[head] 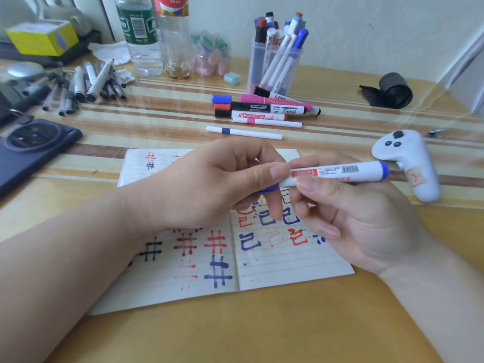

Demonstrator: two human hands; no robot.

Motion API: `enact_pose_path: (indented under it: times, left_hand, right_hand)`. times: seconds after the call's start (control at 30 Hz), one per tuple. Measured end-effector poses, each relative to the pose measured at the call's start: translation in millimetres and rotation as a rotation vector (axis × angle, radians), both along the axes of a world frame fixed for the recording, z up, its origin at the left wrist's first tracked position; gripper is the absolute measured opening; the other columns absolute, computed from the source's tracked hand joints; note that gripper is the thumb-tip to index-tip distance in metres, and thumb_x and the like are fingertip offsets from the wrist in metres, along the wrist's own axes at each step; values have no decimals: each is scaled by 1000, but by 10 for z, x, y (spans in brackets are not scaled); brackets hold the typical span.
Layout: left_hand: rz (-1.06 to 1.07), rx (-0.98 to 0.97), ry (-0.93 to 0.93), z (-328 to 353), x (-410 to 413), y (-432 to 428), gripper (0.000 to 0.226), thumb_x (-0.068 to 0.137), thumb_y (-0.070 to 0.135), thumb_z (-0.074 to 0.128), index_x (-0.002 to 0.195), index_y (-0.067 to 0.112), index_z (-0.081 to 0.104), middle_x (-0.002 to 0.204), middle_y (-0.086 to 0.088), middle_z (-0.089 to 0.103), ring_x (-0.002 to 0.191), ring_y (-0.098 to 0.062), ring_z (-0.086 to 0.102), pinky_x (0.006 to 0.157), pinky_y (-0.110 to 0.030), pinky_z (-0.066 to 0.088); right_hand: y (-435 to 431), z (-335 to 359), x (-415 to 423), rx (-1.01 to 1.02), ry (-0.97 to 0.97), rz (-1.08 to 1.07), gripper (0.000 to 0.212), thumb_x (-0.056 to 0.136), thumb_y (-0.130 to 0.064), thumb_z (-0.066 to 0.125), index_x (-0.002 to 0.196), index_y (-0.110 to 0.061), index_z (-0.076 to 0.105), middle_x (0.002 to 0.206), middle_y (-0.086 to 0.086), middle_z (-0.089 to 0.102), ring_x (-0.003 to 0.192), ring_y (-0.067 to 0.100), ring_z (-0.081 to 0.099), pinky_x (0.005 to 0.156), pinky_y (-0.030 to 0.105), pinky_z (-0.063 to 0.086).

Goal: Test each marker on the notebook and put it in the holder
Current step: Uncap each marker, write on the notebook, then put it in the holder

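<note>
A white marker with a blue end point(340, 172) lies level above the open notebook point(288, 265). My right hand point(353, 218) pinches its barrel between thumb and fingers. My left hand point(209, 184) grips the marker's left end, where the blue cap point(267, 189) shows under the fingers; the cap's seating is hidden. Red, blue and black test marks cover both notebook pages. The clear holder point(272, 66) stands at the back, with several markers upright in it. Several loose markers point(264, 110) lie in front of it.
A white controller point(408, 163) lies to the right. At the left lie a dark phone point(31, 150) and a pile of grey pens point(86, 85). Two bottles point(157, 35), a bag of erasers point(209, 53), a yellow box point(42, 38) and a black roll point(390, 91) stand along the back.
</note>
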State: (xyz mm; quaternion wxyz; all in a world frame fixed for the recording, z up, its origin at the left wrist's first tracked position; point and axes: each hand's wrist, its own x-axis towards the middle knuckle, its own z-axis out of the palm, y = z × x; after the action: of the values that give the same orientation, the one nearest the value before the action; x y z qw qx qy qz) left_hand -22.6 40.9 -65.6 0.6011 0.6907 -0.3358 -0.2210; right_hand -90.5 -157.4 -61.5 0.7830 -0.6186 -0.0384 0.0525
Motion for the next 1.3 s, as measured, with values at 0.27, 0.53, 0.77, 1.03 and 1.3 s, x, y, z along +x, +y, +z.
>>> enact_pose_path:
  times: [0.27, 0.53, 0.77, 1.03, 1.3]
  left_hand:
    - [103, -16, -17, 19, -4, 14, 37, 83, 43, 72, 84, 9, 59, 58, -9, 46, 49, -21, 35, 50, -26, 32]
    - [510, 238, -110, 99, -62, -50, 58, 103, 52, 44, 66, 9, 55, 43, 10, 44, 37, -7, 37, 42, -19, 33]
    - [540, 385, -266, 136, -136, -172, 65, 103, 57, 35, 69, 4, 50, 52, 5, 47, 45, -8, 40, 48, -22, 37]
    - [459, 251, -383, 136, -66, -141, 62, 102, 56, 35, 69, 7, 51, 54, 7, 46, 50, -6, 41, 51, -18, 37]
    - [150, 10, 97, -48, 175, 122, 90, 80, 92, 21, 105, 18, 66, 79, -17, 65, 72, -33, 56, 70, -43, 40]
  right_hand:
    - [-22, -27, 19, 43, -52, 82, 41, 74, -35, 85, 108, -16, 75, 76, 14, 64, 65, 23, 58, 39, 22, 31]
    - [73, -120, -59, -112, -128, 38, 4, 90, -17, 63, 93, -15, 63, 62, 8, 52, 50, 19, 40, 44, 22, 31]
    - [62, -81, -66, -15, -115, 38, 14, 85, -20, 66, 92, -9, 59, 60, 10, 45, 49, 20, 31, 45, 23, 31]
    - [107, -67, -28, 39, -69, -42, 10, 83, -13, 69, 91, -12, 63, 57, 11, 40, 47, 18, 30, 44, 21, 30]
    - [10, -74, -66, 9, -115, -99, 24, 81, -21, 76, 98, -5, 69, 64, 9, 47, 53, 20, 39, 44, 26, 33]
